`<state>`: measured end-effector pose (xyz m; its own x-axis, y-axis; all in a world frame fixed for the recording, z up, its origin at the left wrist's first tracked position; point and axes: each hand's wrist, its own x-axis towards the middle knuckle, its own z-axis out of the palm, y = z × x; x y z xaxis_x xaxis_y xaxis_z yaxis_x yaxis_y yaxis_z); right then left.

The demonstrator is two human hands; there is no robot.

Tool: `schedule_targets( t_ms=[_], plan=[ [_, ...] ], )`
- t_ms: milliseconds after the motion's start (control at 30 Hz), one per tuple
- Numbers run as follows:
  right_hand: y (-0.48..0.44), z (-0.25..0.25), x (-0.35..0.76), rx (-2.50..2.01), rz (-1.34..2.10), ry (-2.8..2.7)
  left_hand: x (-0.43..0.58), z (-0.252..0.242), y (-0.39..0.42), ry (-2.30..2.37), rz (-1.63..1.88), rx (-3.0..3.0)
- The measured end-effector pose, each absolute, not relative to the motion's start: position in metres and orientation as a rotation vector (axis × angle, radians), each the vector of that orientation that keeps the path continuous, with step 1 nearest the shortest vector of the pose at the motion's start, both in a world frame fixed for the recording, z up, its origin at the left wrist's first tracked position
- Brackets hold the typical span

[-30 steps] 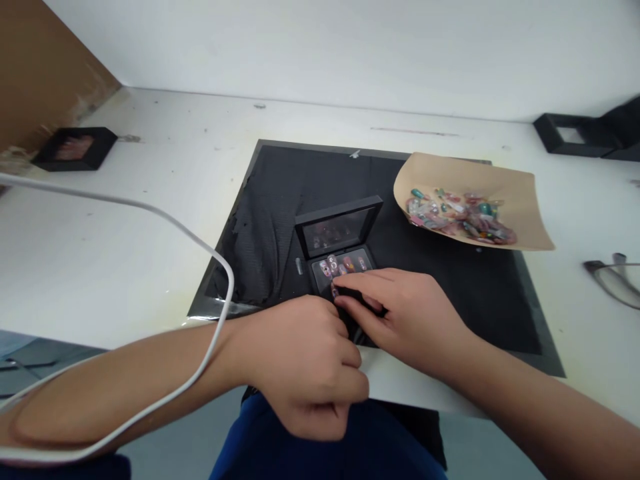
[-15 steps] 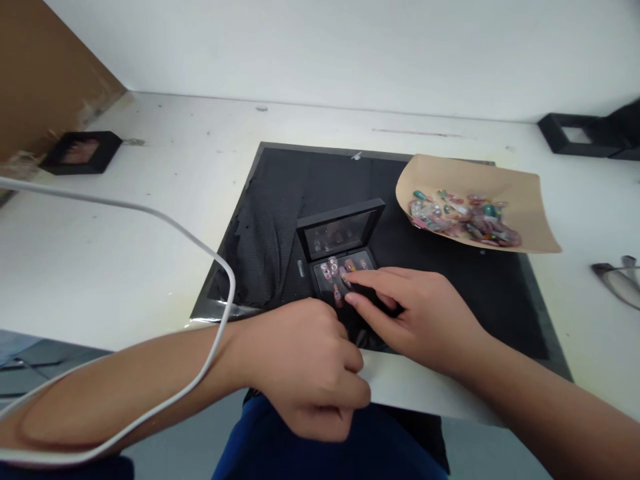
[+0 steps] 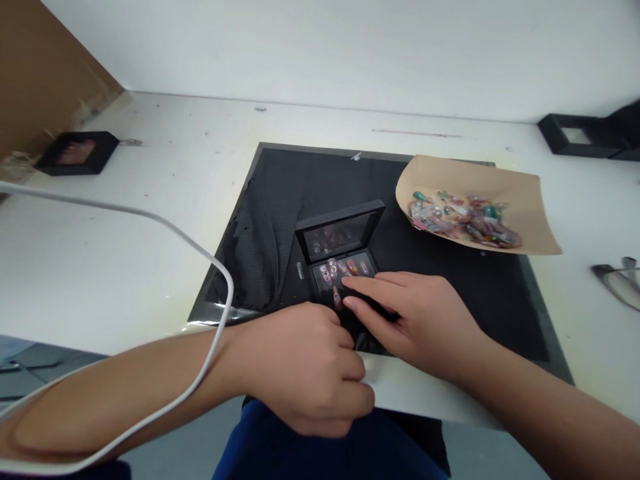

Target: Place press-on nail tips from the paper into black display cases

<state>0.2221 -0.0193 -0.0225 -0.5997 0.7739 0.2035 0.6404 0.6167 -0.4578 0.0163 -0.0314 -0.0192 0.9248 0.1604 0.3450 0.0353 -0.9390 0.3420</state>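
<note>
A small black case (image 3: 341, 232) stands open on a black mat (image 3: 280, 193), its windowed lid tilted up. Several decorated press-on nails (image 3: 343, 270) lie in its tray. My right hand (image 3: 415, 313) rests over the tray's near side, fingers stretched flat and pointing left, fingertips touching the tray beside the nails. My left hand (image 3: 305, 367) sits at the table's near edge just below the case, fingers curled into a loose fist; whether it holds anything is hidden.
A curled tan paper sheet (image 3: 520, 193) holds several loose coloured nails (image 3: 463, 217) at the right. Another black case (image 3: 77, 152) lies far left, black frames (image 3: 575, 137) far right. A white cable (image 3: 150, 220) loops over my left arm. Glasses (image 3: 617, 280) lie at the right edge.
My right hand slid slightly right and forward over the tray, uncovering more nails, and its fingers flattened. My left hand stayed curled at the table edge.
</note>
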Motion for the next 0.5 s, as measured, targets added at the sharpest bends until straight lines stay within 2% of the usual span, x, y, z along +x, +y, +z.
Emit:
schedule_targets(
  t_ms=[167, 500],
  plan=[
    [-0.017, -0.021, 0.223, -1.152, 0.45, -2.39, 0.015, -0.009, -0.032, 0.097, 0.962, 2.658],
    [-0.012, -0.02, 0.223, -1.061, 0.4, -2.389, 0.012, -0.008, -0.028, 0.157, 0.863, 2.798]
  ],
)
